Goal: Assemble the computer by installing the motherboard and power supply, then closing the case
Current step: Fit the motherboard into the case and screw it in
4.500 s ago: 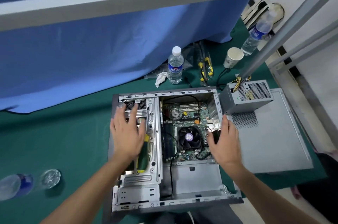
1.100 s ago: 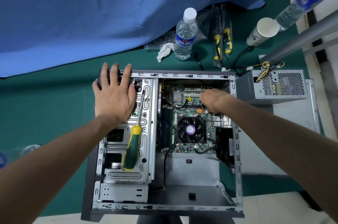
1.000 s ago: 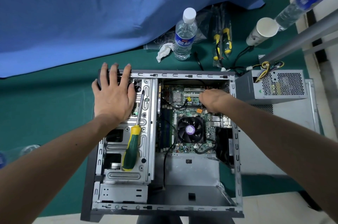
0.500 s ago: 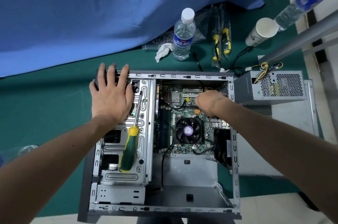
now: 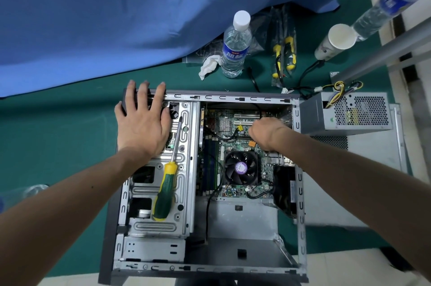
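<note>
Left hand (image 5: 142, 127) lay flat on case (image 5: 233, 95); right hand (image 5: 263, 133) reached onto motherboard (image 5: 224, 122), grip hidden, couldn't tell. Board's stiff but fragile: hold edges only.

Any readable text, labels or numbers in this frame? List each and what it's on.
Nothing reads clearly.
Water bottle blue label: white characters, too blurred to quote.
Second bottle at top right: blue label, motion-blurred.
Fan purple hub sticker: print too small.
Motherboard markings: too small.
Power supply beside the case: a small green mark, illegible.
Screwdriver: no text visible.
</note>
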### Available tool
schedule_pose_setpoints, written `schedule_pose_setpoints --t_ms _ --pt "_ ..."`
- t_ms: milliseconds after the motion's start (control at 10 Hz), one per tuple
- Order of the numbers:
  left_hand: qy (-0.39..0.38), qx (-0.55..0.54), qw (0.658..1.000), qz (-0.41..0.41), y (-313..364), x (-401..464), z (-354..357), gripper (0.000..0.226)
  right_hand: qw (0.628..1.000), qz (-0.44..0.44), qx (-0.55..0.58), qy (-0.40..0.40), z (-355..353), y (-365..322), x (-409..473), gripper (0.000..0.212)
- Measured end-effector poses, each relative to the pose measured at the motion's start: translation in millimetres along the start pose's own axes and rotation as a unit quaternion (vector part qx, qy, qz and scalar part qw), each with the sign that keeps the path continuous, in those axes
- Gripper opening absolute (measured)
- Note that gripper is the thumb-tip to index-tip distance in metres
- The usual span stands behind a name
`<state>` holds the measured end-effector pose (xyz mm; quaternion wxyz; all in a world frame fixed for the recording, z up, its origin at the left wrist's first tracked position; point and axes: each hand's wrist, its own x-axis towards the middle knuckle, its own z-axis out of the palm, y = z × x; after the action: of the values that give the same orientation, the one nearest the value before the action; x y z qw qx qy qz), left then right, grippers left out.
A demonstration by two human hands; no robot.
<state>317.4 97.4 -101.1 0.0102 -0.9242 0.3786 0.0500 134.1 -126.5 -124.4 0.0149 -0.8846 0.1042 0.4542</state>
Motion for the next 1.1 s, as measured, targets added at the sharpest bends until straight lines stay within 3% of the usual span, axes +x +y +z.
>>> schedule_pose_setpoints --t_ms 400,500,800,1100 --pt "0.001 -0.001 1.000 0.001 0.0 0.2 0.3 0.055 1.000 0.015 0.005 -0.005 1.8 -2.8 -1.9 0.030" --pt "0.002 -0.005 1.000 0.002 -1.7 0.4 1.1 0.056 1.000 0.020 0.021 -0.009 1.1 -2.8 -2.7 0.022" --pt "0.001 -0.006 1.000 0.003 -1.2 -0.7 0.3 0.056 0.993 0.032 0.117 -0.005 -6.5 7.4 -8.7 0.028" --pt "0.003 0.002 1.000 0.007 -0.7 -0.7 -0.6 0.056 0.993 0.060 0.090 0.053 5.6 -12.9 -6.8 0.028"
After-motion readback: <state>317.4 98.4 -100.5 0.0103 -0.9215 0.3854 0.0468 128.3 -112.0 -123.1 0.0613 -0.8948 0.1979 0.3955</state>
